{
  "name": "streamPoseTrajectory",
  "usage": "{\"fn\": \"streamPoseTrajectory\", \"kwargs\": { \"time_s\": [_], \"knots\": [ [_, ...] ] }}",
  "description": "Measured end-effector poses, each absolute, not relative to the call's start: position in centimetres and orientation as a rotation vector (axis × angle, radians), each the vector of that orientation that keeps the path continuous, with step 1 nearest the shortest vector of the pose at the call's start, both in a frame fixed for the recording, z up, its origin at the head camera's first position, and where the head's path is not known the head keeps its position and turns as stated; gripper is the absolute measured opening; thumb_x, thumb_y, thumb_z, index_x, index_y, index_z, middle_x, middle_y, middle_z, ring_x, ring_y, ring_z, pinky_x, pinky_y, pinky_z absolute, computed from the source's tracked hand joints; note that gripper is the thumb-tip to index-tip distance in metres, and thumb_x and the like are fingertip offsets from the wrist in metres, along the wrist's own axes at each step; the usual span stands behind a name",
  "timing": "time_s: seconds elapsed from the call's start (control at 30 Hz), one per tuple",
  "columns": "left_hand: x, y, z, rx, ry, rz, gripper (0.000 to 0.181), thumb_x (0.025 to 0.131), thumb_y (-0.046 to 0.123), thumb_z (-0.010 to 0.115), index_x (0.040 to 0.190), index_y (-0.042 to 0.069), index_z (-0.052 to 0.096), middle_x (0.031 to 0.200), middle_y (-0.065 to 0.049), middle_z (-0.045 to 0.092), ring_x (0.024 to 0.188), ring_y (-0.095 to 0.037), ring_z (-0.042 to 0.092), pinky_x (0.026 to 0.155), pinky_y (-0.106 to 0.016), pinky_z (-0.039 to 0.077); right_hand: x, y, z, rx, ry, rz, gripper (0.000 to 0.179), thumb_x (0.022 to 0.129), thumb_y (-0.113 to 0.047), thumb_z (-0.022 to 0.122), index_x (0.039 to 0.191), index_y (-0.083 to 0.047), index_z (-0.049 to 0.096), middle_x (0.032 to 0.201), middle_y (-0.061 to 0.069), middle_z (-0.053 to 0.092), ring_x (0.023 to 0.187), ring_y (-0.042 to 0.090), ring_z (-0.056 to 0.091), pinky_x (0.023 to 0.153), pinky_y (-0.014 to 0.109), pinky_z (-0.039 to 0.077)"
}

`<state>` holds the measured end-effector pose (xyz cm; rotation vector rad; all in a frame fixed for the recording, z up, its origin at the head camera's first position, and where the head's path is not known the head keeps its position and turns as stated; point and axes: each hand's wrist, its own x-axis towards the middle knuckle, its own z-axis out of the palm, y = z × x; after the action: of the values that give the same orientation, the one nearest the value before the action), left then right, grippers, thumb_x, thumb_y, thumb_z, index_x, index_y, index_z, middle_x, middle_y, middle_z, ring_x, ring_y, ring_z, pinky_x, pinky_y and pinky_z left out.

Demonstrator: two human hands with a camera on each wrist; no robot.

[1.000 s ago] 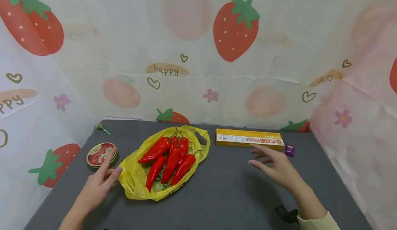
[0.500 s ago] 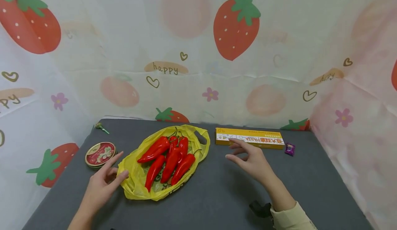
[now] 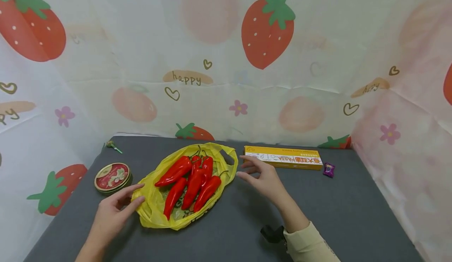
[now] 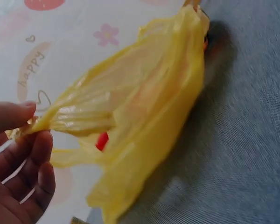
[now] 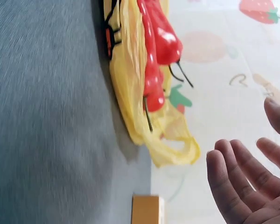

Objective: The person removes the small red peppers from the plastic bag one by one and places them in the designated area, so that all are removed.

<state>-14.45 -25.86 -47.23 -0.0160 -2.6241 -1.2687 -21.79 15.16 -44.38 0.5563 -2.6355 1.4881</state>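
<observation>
A yellow plastic bag (image 3: 150, 213) lies spread on the dark table, with several glossy red peppers (image 3: 195, 187) on it. My left hand (image 3: 110, 217) is at the bag's left edge; in the left wrist view its thumb and fingers pinch a gathered bit of the plastic. On the other side, my right hand (image 3: 264, 179) hovers just right of the bag's looped handle (image 3: 231, 161), fingers extended and holding nothing. The right wrist view shows a gap between those fingers and the bag (image 5: 130, 98).
A round red-topped tin (image 3: 112, 177) stands left of the bag. Behind my right hand lies a yellow-and-white pasta box (image 3: 287, 159), with a small purple wrapped candy (image 3: 328, 170) beside it. A small green sprig (image 3: 113, 146) is at the back left corner. Strawberry-print cloth encloses the table.
My right hand has moved left, from before the pasta box to near the bag's handle. My left hand has shifted from over the tin to the bag's left edge and pinches it.
</observation>
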Motion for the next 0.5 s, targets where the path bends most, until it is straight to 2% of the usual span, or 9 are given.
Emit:
{"fn": "streamPoseTrajectory", "kwargs": {
  "time_s": [0.23, 0.5],
  "knots": [
    [-15.2, -25.9, -45.8, -0.090, -2.669, -1.319, 0.037, 0.095, 0.029, 0.072, 0.128, 0.012, 0.069, 0.094, -0.004, 0.071, 0.077, -0.009, 0.064, 0.067, -0.021, 0.055, -22.5, 13.0, -44.9, 0.560, -2.692, 1.553, 0.051, 0.091, -0.027, 0.077, 0.140, -0.022, 0.060, 0.122, 0.012, 0.070, 0.100, 0.022, 0.071, 0.080, 0.036, 0.059],
    [-15.9, -25.2, -44.9, -0.027, -2.591, -1.379, 0.038, 0.096, 0.030, 0.071, 0.129, 0.010, 0.068, 0.098, -0.008, 0.072, 0.078, -0.006, 0.066, 0.066, -0.020, 0.055, -23.5, 10.2, -46.0, 0.572, -2.748, 1.604, 0.053, 0.093, -0.035, 0.074, 0.141, -0.019, 0.059, 0.124, 0.014, 0.069, 0.105, 0.028, 0.070, 0.083, 0.039, 0.059]
  ]
}}
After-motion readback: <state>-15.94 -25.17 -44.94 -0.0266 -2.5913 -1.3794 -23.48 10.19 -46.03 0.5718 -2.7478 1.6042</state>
